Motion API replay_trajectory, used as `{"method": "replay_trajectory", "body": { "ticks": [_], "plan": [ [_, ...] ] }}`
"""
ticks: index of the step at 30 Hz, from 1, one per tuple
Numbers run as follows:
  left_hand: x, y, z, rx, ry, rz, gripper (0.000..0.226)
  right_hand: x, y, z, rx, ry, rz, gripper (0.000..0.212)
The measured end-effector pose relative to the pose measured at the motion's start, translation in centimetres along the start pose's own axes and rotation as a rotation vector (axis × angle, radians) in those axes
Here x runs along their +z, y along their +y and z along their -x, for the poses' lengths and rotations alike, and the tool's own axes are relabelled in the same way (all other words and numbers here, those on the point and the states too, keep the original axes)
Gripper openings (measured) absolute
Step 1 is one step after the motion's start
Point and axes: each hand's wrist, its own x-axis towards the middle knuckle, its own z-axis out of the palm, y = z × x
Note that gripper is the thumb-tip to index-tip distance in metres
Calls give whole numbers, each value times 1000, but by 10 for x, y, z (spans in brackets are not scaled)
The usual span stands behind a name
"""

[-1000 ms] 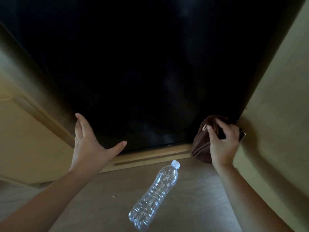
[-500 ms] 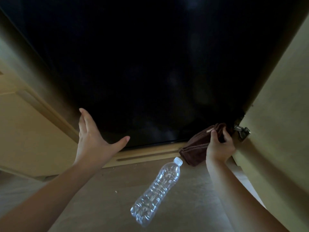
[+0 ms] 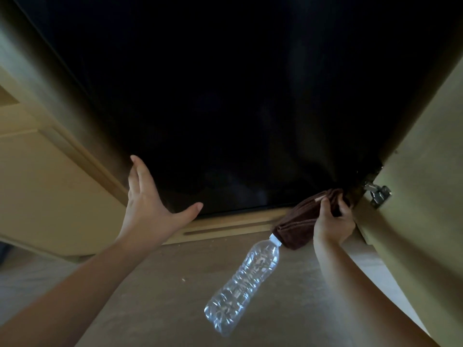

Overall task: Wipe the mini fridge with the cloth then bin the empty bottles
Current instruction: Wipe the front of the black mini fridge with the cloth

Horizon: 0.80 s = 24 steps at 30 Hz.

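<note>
Down at mini fridge [image 3: 225,108] lower-right corner: pinching soft, floppy cloth [image 3: 298,219] in right hand [image 3: 330,221]; left hand [image 3: 147,206] fingers [image 3: 140,176] spread. Bottle [image 3: 245,279] on floor looks light, crushable: grab mid-body.

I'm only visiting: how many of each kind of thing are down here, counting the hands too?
Hands: 2, the left hand and the right hand
Clear plastic bottle: 1
Brown cloth: 1
Black mini fridge: 1
Metal hinge: 1
Total: 6
</note>
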Motion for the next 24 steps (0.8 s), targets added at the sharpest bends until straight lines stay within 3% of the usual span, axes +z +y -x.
{"method": "replay_trajectory", "body": {
  "ticks": [5, 8, 16, 24],
  "plan": [
    [-1, 0, 1, -9, 1, 12, 133, 0, -17, 0, -108, -36, -29, 37],
    [-3, 0, 1, -4, -20, 26, 133, 2, -33, -8, -166, 26, -100, 38],
    [-5, -5, 0, 20, -41, 1, 134, 4, -24, -6, -38, 95, -47, 38],
    [-5, -9, 0, 32, -48, 19, 134, 41, -15, 74, -18, -133, 28, 47]
  ]
}}
